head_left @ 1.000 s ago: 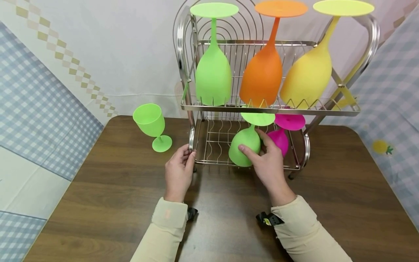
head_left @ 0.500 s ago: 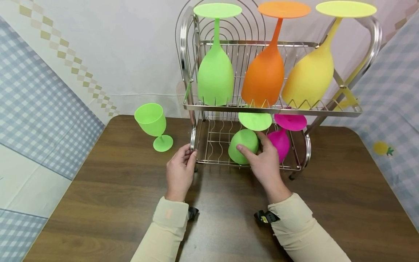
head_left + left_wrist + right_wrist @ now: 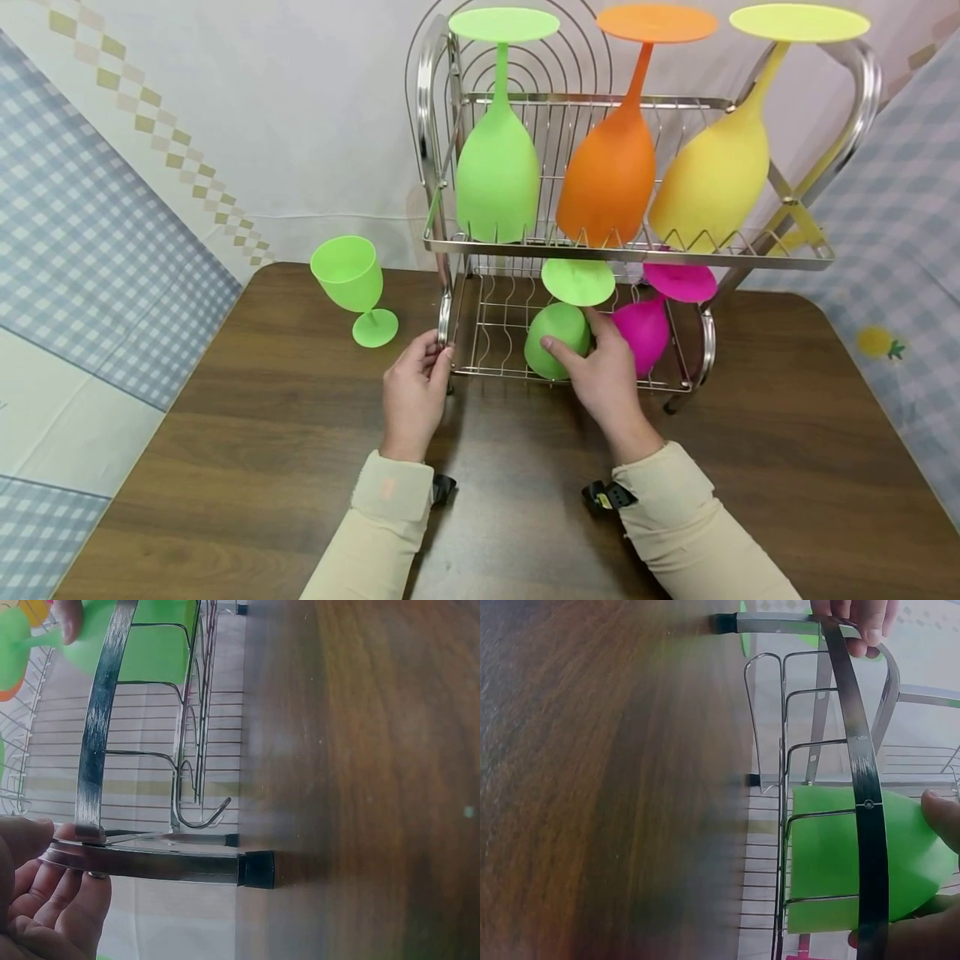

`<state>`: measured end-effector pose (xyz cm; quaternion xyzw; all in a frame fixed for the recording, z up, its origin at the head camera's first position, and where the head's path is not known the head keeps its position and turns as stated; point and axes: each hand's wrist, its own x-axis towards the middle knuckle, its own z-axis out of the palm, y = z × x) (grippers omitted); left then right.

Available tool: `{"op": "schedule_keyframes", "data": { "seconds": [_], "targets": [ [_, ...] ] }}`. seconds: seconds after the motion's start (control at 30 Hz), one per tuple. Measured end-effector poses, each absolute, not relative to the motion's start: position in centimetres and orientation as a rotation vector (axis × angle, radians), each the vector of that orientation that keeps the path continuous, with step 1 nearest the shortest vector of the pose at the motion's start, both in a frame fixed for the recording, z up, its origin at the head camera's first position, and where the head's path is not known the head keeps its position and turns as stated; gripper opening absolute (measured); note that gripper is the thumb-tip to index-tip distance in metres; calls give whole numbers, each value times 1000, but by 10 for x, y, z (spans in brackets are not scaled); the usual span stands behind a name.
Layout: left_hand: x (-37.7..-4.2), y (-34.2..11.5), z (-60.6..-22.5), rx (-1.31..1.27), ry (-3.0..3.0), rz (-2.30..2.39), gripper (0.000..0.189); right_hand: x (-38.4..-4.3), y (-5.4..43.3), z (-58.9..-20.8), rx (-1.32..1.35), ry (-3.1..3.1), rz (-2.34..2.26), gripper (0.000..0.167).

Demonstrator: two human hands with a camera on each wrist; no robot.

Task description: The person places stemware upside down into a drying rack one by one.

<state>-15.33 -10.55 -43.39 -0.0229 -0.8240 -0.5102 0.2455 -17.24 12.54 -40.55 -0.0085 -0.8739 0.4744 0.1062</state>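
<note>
My right hand (image 3: 606,373) grips the bowl of an upside-down green goblet (image 3: 557,340) on the lower shelf of a metal dish rack (image 3: 630,255). Its thumb lies across the front, and the fingers go round the right side. In the right wrist view the goblet's bowl (image 3: 832,859) stands mouth down behind the shelf's front rail. My left hand (image 3: 416,392) pinches the rack's left front leg (image 3: 150,862) between thumb and fingers. A magenta goblet (image 3: 647,333) stands upside down just right of my right hand, partly hidden by it.
Upside down on the upper shelf stand a light green goblet (image 3: 498,179), an orange goblet (image 3: 606,183) and a yellow goblet (image 3: 712,183). Another green goblet (image 3: 349,275) stands upright on the wooden table (image 3: 262,433), left of the rack. White and checked cloth (image 3: 315,125) hangs behind.
The held goblet's foot has come forward and down as its bowl straightened onto the lower shelf. The magenta goblet has shifted slightly right. My left hand stays on the rack leg.
</note>
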Motion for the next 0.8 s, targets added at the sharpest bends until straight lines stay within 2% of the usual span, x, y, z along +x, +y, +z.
{"op": "schedule_keyframes", "data": {
  "seconds": [0.3,0.8],
  "targets": [
    [-153,-105,-434,-67,-2243,-1396,20,-172,127,-406,-33,-2597,1395,73],
    [-153,-105,-433,-62,-2248,-1394,19,-144,127,-410,-7,-2158,1753,64]
  ]
}}
